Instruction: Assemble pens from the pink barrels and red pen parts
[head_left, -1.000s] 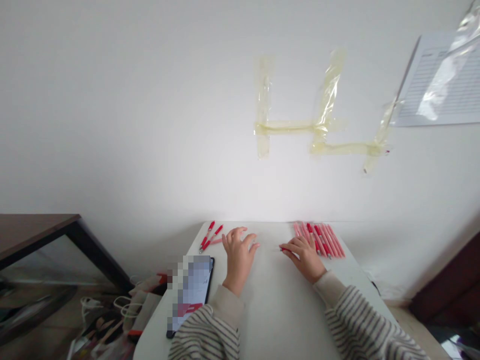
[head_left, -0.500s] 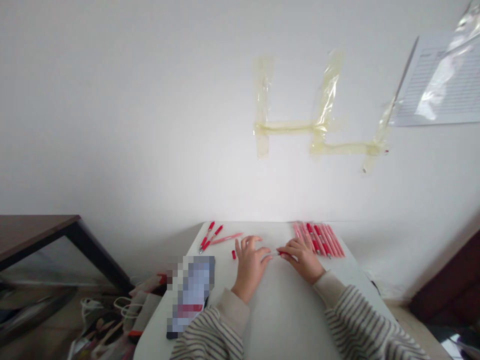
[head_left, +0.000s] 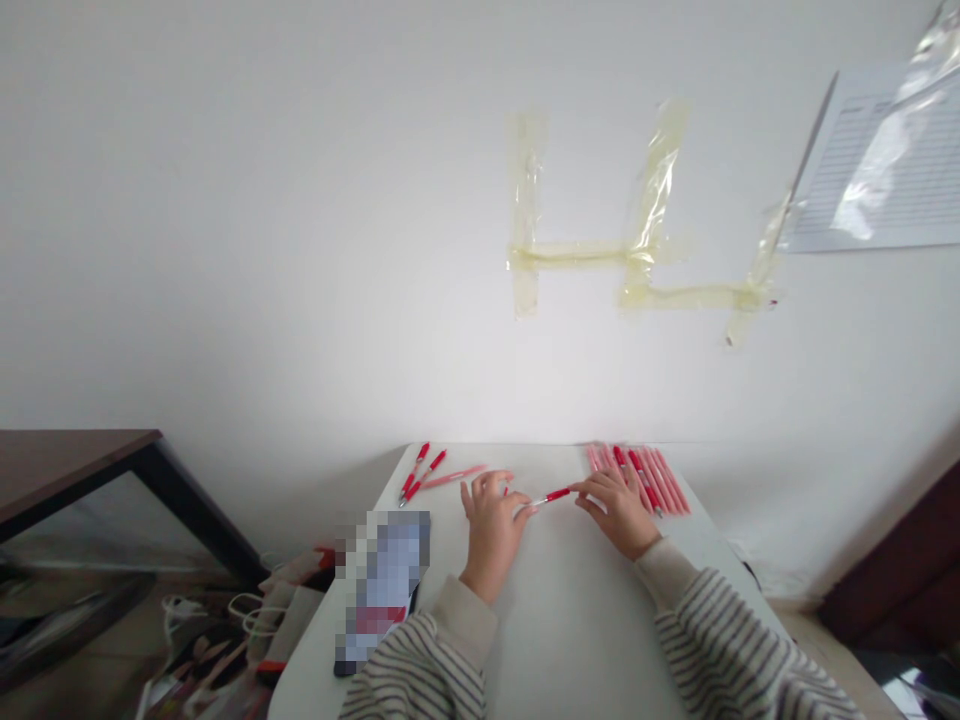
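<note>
I read red and whitish on the pen (head_left: pixel 557 495) in my feed, pale pink and red on the pen row (head_left: pixel 673 481), white on the table (head_left: pixel 585 620). I see beige sleeves (head_left: pixel 412 665) with dark stripes, and yellowish tape (head_left: pixel 577 257).

One white table (head_left: pixel 577 620), lower centre of the frame, before me. On its top I count: one dark-edged phone (head_left: pixel 386 580), lower left, screen pixelated; two red pens (head_left: pixel 430 470), left of centre, lower ends close together; one pale pink pen (head_left: pixel 454 476) just right of these; one slanted row of pink and red pens (head_left: pixel 662 482), right of centre, partly hidden.
</note>
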